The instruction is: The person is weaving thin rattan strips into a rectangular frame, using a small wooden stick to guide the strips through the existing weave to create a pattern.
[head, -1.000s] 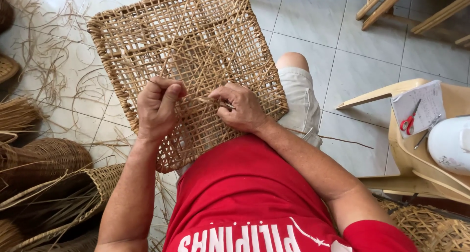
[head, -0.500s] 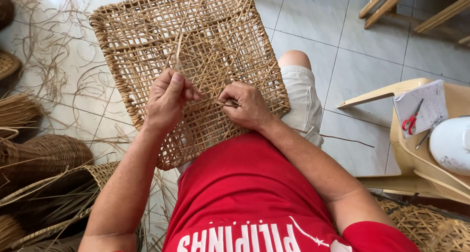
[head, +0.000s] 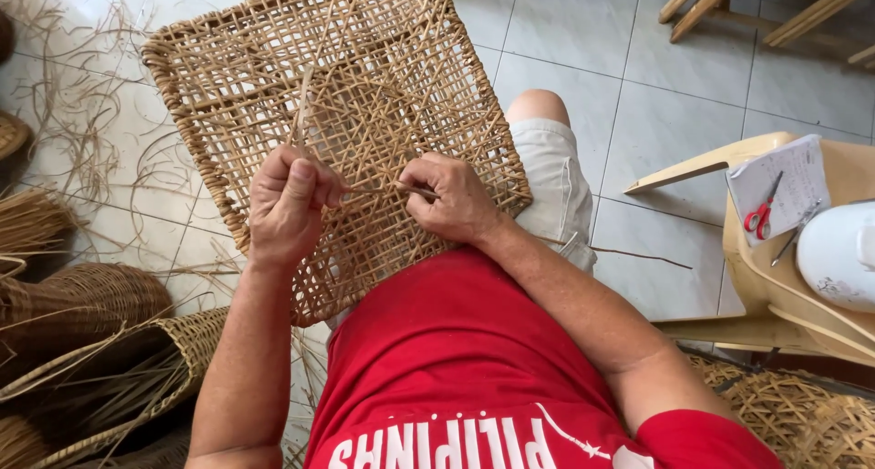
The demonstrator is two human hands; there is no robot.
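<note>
Two hands worked one woven panel (head: 273, 95) resting on the lap, its long axis running from 5 toward 11 o'clock. Left hand (head: 287, 200) pinched a thin strand (head: 303, 104) pointing to 12; right hand (head: 451, 198) gripped a slim tool (head: 387, 190) aimed at 9. Panel looked light, stiff, springy, best held by its bound rim; strand looked pliant, brittle

A tan open-lattice woven panel (head: 365, 95), a red shirt (head: 474, 369), red-handled scissors (head: 759, 216), pale grey tiles (head: 565, 22).
</note>
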